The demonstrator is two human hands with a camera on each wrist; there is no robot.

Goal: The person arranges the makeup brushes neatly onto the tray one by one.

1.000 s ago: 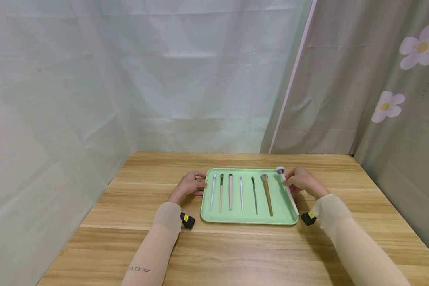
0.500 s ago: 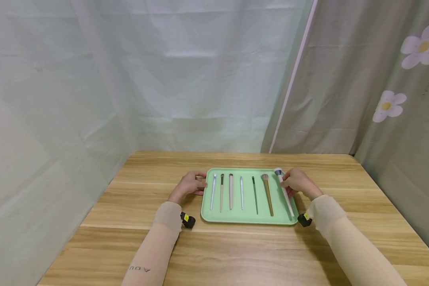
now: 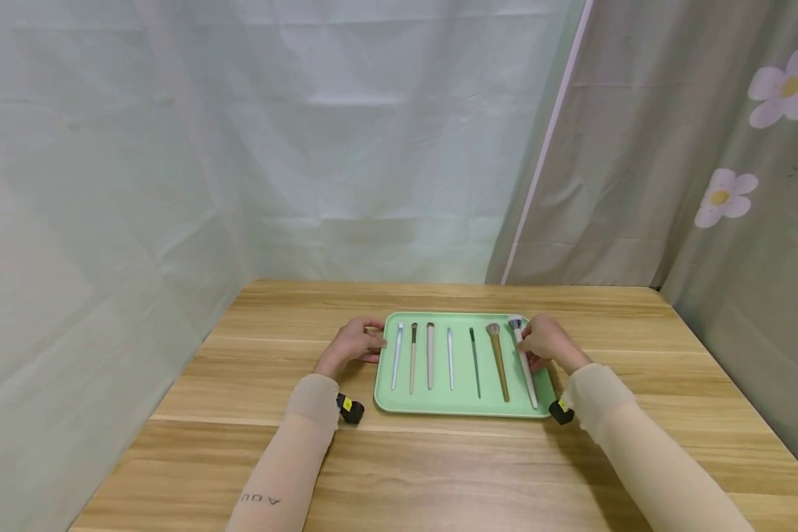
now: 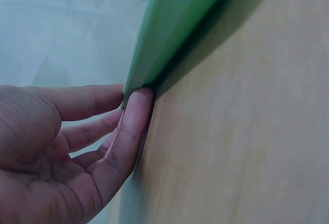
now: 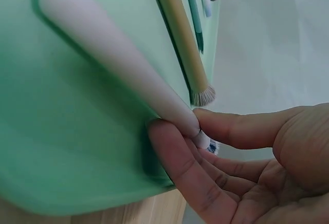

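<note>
A light green tray (image 3: 432, 403) lies on the wooden table with a row of makeup brushes on it. My left hand (image 3: 351, 346) holds the tray's left edge; in the left wrist view the thumb is at the rim and a finger (image 4: 134, 113) lies low against its outer side. At the tray's right end, my right hand (image 3: 549, 343) pinches a white makeup brush (image 3: 527, 380) near its head between thumb and fingers. In the right wrist view the thick white handle (image 5: 121, 64) lies over the tray, its bristles partly hidden by the fingers.
Beside the white brush lies a brown-gold brush (image 3: 499, 363). Left of that are a thin dark green brush (image 3: 475, 363), a pale blue one (image 3: 450, 360) and several more, roughly parallel. Curtains (image 3: 372, 148) hang behind and beside the wooden table (image 3: 425, 473).
My right hand has moved left with the white brush, from over the tray's right rim to inside it, closer to the brown-gold brush. My left hand has stayed at the tray's edge.
</note>
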